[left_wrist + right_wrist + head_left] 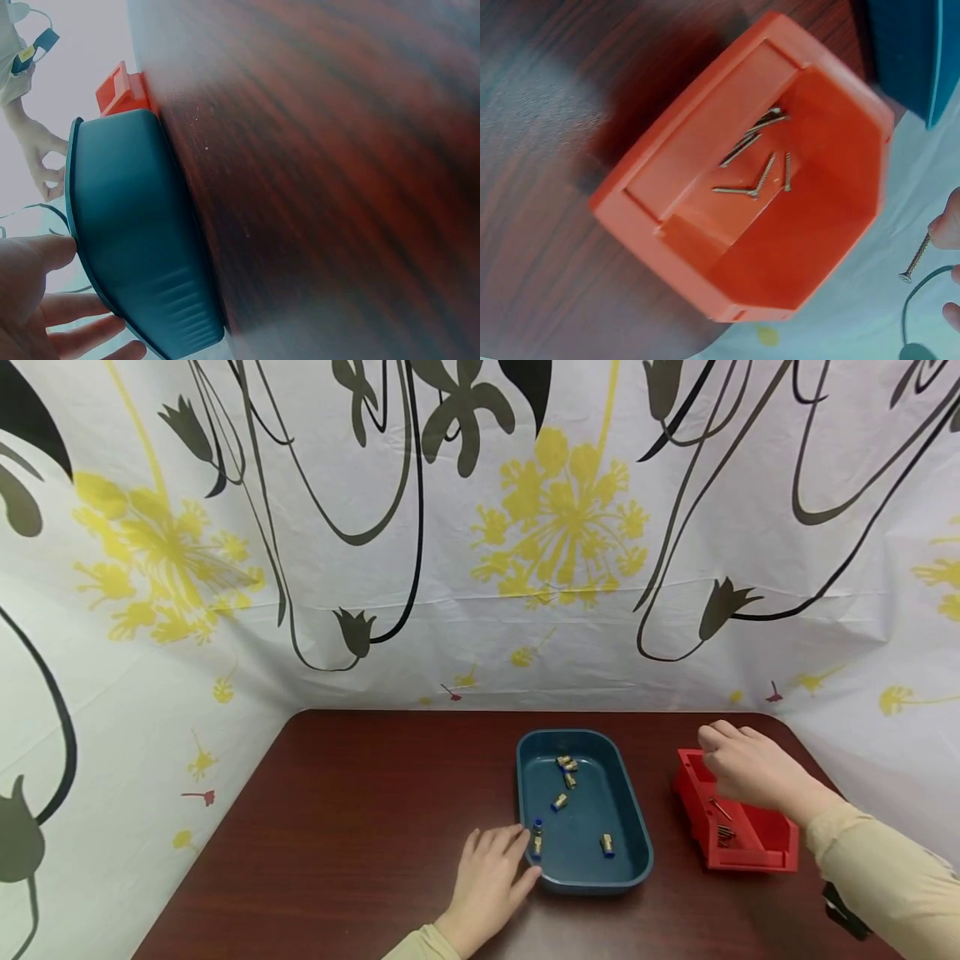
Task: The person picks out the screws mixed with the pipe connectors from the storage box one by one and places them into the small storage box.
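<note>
My right hand (753,768) is raised over the far part of a red bin (753,860). A screw (916,259) is pinched between its thumb and finger, head downward, as the right wrist view shows. Several more screws (742,147) lie on the bin's floor. Beside the bin stands a teal tray (592,887), with several brass fittings with blue ends (607,845) scattered inside. My left hand (487,877) rests at the tray's near left rim, fingers spread and relaxed. In the left wrist view, its thumb and fingertips touch the rim.
Both containers stand on a dark red-brown wooden table (360,827). Behind it hangs a white cloth (465,568) printed with flowers. A black object (846,914) shows below the right sleeve.
</note>
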### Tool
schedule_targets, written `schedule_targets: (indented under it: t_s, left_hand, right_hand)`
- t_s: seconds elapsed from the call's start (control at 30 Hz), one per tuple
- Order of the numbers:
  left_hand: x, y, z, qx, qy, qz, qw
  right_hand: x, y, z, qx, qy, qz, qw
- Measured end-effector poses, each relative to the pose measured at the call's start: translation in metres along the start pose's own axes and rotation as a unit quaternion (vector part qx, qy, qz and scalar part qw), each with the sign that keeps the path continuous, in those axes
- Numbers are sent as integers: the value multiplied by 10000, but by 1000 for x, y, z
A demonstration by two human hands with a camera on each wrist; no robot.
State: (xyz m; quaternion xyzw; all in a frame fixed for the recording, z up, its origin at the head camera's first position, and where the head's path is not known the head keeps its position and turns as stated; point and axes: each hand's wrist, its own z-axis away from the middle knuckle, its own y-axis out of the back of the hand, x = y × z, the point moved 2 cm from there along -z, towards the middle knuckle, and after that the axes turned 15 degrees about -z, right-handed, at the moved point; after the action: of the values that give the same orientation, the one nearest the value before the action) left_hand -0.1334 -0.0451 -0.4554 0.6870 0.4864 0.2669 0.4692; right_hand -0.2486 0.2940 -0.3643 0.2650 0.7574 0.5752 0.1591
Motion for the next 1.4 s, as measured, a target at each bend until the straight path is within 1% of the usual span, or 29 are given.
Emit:
schedule_targets:
  t_s: [0.27,0.5,0.7,1.0,1.4]
  left_hand:
    - [0,0,0,-42,2,-19,10000]
    - [-1,0,0,-34,13,-10,10000]
    - [-1,0,0,29,1,-14,10000]
    - [-1,1,0,16,-4,-42,10000]
    - [-1,1,-1,-44,-9,-72,10000]
  right_hand:
    - [12,-12,16,-59,-202,-39,9998]
    - [16,-32,27,-312,-481,-187,9982]
    - [16,-47,34,-396,-543,-273,9974]
    - [18,-61,38,-548,-822,-485,9939]
    - [17,-72,42,-672,-1125,-709,9888]
